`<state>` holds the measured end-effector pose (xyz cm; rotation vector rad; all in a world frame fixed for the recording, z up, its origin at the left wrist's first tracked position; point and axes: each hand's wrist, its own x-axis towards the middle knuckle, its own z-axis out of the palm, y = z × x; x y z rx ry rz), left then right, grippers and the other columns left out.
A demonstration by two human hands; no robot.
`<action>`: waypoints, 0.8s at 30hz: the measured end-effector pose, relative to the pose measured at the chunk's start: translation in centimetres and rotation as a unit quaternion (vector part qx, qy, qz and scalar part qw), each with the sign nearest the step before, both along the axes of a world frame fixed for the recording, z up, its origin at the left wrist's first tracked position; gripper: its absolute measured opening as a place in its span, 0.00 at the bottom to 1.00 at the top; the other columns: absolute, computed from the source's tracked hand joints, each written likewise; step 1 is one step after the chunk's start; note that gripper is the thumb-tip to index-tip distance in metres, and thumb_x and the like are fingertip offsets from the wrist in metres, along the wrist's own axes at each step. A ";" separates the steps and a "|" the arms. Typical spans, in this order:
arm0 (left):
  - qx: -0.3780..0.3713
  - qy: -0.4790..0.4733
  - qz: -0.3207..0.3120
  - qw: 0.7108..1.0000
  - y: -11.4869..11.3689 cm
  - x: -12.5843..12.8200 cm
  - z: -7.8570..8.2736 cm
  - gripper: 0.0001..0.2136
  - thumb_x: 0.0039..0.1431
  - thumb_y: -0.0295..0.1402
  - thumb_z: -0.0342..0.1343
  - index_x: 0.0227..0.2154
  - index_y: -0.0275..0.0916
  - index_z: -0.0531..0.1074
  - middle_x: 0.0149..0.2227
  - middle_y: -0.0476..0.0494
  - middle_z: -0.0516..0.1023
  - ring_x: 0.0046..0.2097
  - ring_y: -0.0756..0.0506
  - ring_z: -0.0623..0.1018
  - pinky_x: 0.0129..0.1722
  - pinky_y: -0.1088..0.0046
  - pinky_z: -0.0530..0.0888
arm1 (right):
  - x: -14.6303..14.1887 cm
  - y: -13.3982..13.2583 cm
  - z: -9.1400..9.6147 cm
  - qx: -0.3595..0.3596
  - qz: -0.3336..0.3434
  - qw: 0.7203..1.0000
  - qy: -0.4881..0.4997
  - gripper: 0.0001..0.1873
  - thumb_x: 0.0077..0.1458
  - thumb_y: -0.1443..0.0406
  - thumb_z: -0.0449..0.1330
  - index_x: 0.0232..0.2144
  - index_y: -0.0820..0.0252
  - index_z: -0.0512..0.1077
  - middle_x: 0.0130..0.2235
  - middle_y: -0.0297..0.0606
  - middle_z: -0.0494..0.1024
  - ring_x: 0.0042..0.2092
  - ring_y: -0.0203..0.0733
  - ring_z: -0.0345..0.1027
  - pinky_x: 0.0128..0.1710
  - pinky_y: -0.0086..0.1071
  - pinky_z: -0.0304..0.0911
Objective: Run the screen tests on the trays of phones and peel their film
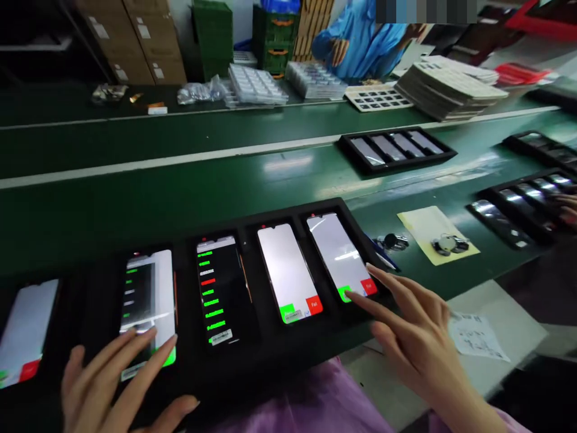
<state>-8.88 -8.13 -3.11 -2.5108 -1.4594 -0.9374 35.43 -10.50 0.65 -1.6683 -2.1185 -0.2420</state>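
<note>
Several smartphones lie face up with lit screens in a black foam tray (pixel 265 349) before me. My right hand (pixel 419 337) has its fingers apart, the index fingertip at the green button of the rightmost phone (pixel 336 252), the middle finger near its red button. My left hand (pixel 112 385) is spread over the lower part of a phone (pixel 164 282) whose screen is half dark, half white. Between the hands are a phone with a white screen (pixel 286 264) and a phone with green and red lines on black (pixel 225 270). Another phone (pixel 31 325) lies at the left edge.
Across the green table stands a black tray of phones (pixel 396 150). On the right are a yellow paper (pixel 424 219) with small dark items, more phones and another person's hand (pixel 568 207). Behind are stacked trays (pixel 451 87), boxes (pixel 135 36) and a person in blue (pixel 360 42).
</note>
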 end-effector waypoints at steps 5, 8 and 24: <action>-0.048 0.087 0.062 0.993 1.8 3.1 2.4 0.32 0.70 0.50 0.57 0.73 0.54 0.59 0.64 0.37 0.74 0.65 0.29 0.71 0.74 0.31 0.48 | -0.1 3.0 0.4 0.025 0.081 0.996 -0.002 0.16 0.74 0.61 0.50 0.55 0.52 0.76 0.64 0.46 0.72 0.59 0.58 0.67 0.54 0.54 0.59; -0.105 0.149 0.137 0.974 2.4 3.9 3.3 0.33 0.73 0.53 0.49 0.76 0.54 0.51 0.69 0.32 0.68 0.70 0.23 0.64 0.66 0.16 0.49 | -2.7 6.6 1.0 0.026 0.124 0.992 -0.022 0.18 0.76 0.58 0.49 0.57 0.54 0.74 0.63 0.46 0.73 0.59 0.56 0.67 0.55 0.52 0.57; -0.130 0.218 0.121 0.960 7.1 7.5 5.8 0.28 0.73 0.56 0.48 0.68 0.48 0.67 0.71 0.33 0.67 0.70 0.24 0.65 0.60 0.11 0.58 | -5.4 11.8 0.3 0.056 0.105 0.991 -0.066 0.26 0.77 0.53 0.45 0.59 0.62 0.73 0.65 0.54 0.72 0.59 0.65 0.67 0.52 0.59 0.60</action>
